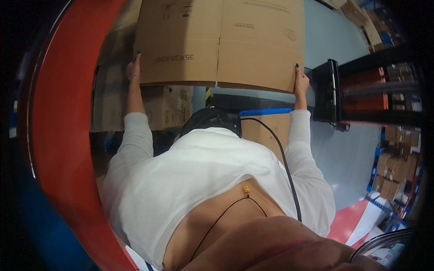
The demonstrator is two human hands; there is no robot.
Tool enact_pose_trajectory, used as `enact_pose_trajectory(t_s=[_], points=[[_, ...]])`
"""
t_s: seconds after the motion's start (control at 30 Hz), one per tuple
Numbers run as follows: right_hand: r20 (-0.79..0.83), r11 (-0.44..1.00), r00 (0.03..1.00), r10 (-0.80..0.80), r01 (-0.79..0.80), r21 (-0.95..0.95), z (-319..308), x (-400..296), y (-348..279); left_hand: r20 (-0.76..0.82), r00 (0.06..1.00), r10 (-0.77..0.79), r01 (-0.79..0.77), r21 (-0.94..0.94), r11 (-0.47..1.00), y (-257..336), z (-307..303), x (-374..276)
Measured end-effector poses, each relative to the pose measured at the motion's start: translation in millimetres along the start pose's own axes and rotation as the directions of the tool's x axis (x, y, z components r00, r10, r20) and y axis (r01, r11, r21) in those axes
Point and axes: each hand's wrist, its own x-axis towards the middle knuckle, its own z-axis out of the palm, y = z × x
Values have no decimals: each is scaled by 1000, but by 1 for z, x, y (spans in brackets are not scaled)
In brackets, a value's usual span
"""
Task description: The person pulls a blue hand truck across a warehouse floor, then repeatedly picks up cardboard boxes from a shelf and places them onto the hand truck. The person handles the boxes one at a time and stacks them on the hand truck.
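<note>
A broad sheet of brown corrugated cardboard (251, 50), perhaps a flattened carton, is held out in front of my body. It bears printed writing and symbols, and a seam runs down near its middle. At its left edge my left hand (134, 68) grips it with the thumb on the face towards me. My right hand (301, 81) clasps the near right corner in the same way. The fingers of both hands are largely hidden behind the board. Its far edge runs out of the top of the view.
A red beam (64, 118) curves down my left side, with cardboard cartons (152, 108) beside it. Black mast-like equipment (334, 91) stands at right over grey floor (342, 152). Blue racking with cartons (395, 169) lies farther right. A black cable (286, 162) hangs along my front.
</note>
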Motion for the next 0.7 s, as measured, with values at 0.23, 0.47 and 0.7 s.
enact_pose_trajectory(t_s=[0.23, 0.47, 0.7], points=[[-306, 989, 943, 132, -144, -16, -114, -72, 96, 280, 939, 200, -191, -58, 980, 67, 79, -52], [-538, 919, 753, 378, -373, 124, -214, -209, 220, 512, 774, 373, -399, -63, 915, 123, 182, -149], [-750, 812, 467, 468, -561, 158, -263, -375, 310, 727, 519, 449, -673, 23, 740, 156, 248, -301]])
